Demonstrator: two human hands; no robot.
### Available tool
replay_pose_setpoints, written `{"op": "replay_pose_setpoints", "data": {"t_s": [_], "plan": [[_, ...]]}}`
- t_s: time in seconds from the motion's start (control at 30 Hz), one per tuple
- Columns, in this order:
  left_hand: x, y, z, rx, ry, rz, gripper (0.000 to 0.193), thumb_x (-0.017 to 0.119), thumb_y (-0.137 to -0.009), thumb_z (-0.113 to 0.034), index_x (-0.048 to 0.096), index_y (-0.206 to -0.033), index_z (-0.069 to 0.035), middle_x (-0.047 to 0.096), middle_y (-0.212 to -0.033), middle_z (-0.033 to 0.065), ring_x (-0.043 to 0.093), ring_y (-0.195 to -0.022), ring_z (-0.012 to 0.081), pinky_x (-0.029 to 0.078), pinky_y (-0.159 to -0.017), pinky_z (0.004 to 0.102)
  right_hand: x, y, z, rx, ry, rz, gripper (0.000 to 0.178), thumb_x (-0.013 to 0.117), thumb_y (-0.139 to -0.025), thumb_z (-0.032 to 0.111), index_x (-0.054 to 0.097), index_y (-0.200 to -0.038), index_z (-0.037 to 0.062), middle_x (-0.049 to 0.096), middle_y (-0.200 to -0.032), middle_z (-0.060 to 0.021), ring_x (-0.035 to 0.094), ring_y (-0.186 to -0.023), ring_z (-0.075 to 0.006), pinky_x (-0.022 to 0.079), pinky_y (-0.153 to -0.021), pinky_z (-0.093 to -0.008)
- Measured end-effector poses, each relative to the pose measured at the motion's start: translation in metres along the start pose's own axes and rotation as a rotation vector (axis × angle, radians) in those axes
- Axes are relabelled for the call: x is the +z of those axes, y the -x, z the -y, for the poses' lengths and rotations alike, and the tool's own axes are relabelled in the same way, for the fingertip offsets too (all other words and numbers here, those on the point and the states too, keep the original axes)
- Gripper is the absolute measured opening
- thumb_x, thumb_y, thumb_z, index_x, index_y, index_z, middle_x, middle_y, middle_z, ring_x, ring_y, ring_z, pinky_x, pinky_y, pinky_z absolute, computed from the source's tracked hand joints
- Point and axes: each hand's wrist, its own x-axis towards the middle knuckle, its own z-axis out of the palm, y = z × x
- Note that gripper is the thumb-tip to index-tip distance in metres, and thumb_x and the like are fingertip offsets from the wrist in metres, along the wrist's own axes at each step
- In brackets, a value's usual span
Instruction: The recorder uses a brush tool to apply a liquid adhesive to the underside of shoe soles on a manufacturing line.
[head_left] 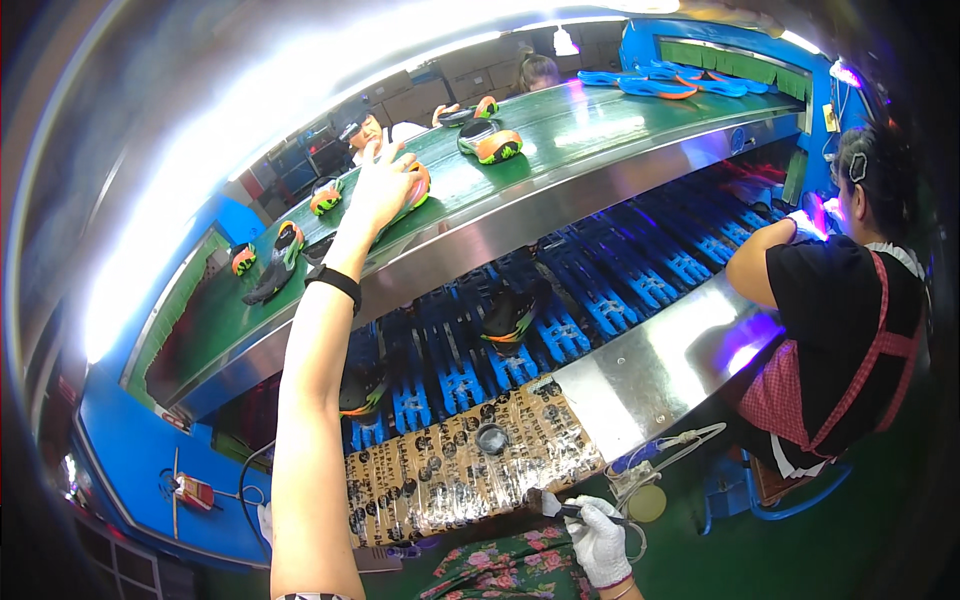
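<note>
My left arm stretches up over the green upper belt [580, 135]. At its end my bare left hand [382, 188] closes on a sports shoe [420, 186] with an orange and green sole; the hand hides most of it. Low in the view, my right hand [602, 545], in a white knitted glove, grips a flat brush [552, 505] by its dark handle, its pale flat end pointing left. That end is beside the front edge of a work board [430, 480] covered in printed tape. A small round dish [492, 438] sits on this board.
Other shoes [490, 142] and blue-orange soles [655, 86] lie on the upper belt. Below, a blue slatted conveyor [610, 290] carries a dark shoe [509, 318]. A co-worker [845, 310] sits at right; two people are beyond the belt. Cables [660, 455] hang by the board.
</note>
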Motion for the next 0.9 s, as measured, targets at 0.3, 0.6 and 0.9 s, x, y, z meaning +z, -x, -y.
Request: {"op": "replay_pose_setpoints", "data": {"t_s": [0.3, 0.6, 0.9], "plan": [[-0.021, 0.064, 0.022, -0.306, 0.348, -0.036, 0.063, 0.072, -0.081, -0.019, 0.059, -0.143, -0.021, 0.056, -0.145, 0.013, 0.051, -0.134, 0.0311, 0.033, -0.115, 0.0486, -0.006, 0.005, -0.001, -0.012, -0.011, -0.004, 0.02, 0.064, -0.094, 0.004, 0.068, -0.112, -0.0036, 0.072, -0.105, -0.0174, 0.069, -0.089, -0.0237, 0.055, -0.07, -0.0303], [-0.038, 0.137, 0.042, -0.739, 0.658, 0.12, 0.095, 0.076, -0.063, -0.026, 0.044, -0.151, -0.019, 0.044, -0.151, 0.0279, 0.04, -0.143, 0.0427, 0.031, -0.119, 0.0499, -0.013, 0.008, -0.002, 0.073, -0.058, 0.038, 0.018, 0.065, -0.093, 0.002, 0.07, -0.109, -0.0023, 0.073, -0.102, -0.0165, 0.069, -0.088, -0.0239, 0.055, -0.069, -0.0295], [-0.032, 0.14, 0.059, -0.848, 0.38, 0.377, 0.122, 0.084, -0.06, -0.038, 0.018, -0.163, -0.04, 0.036, -0.16, 0.0249, 0.035, -0.147, 0.0436, 0.029, -0.116, 0.0616, -0.025, 0.021, 0.008, -0.015, -0.074, -0.052, 0.018, 0.066, -0.093, 0.004, 0.07, -0.109, -0.0001, 0.073, -0.104, -0.015, 0.07, -0.088, -0.0229, 0.055, -0.066, -0.028]]}}
